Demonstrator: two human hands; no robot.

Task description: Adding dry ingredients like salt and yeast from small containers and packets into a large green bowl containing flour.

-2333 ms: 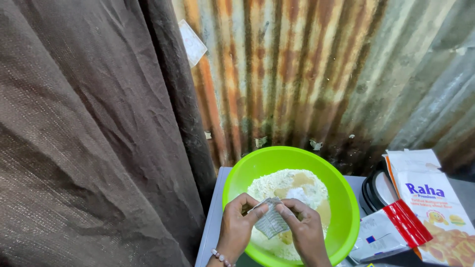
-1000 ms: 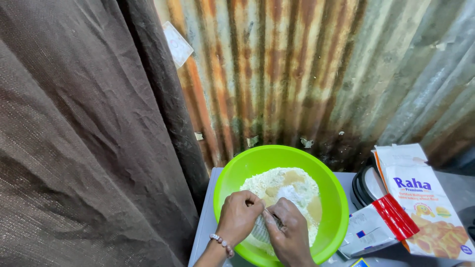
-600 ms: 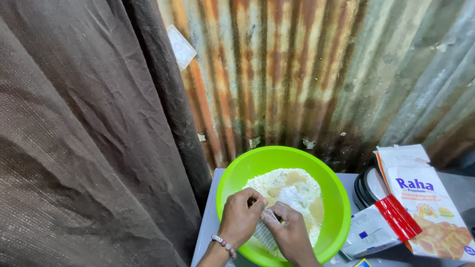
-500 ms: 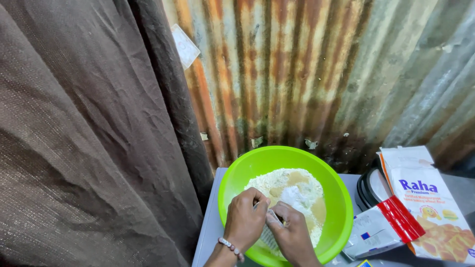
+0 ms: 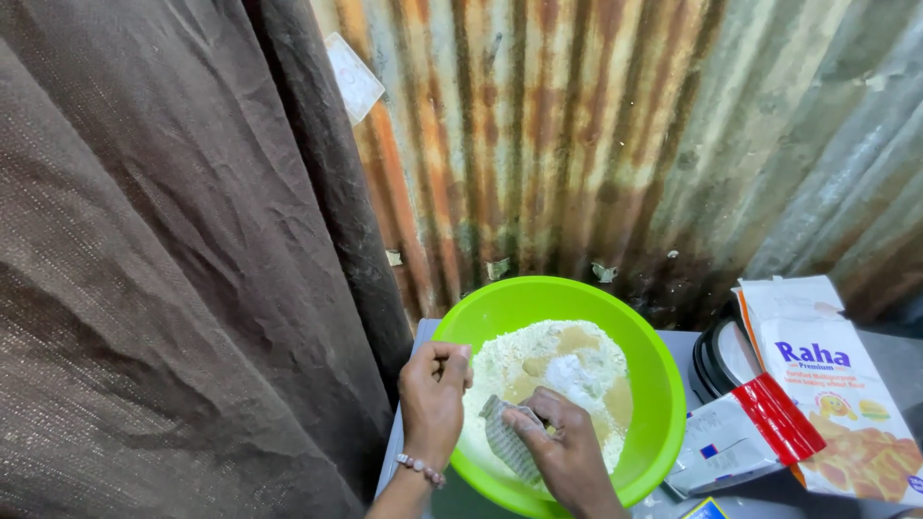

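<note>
Sachet (image 5: pixel 508 444), small and silvery, sits pinched in your right hand (image 5: pixel 567 452) just over the flour (image 5: pixel 553 370) heaped in the green bowl (image 5: pixel 654 384). Your left hand (image 5: pixel 433 399) hovers beside it, fingers curled closed with thumb against fingertips; whether it grips anything, you cannot tell. The bowl sits close to the table (image 5: pixel 894 351) edge near the curtain (image 5: pixel 173 269), so a hard tug on the sachet could scatter powder over the rim or nudge the bowl. Damp patches in the flour may clump whatever lands there. The flour packets (image 5: pixel 827 384) lie close at your right and could get knocked.
</note>
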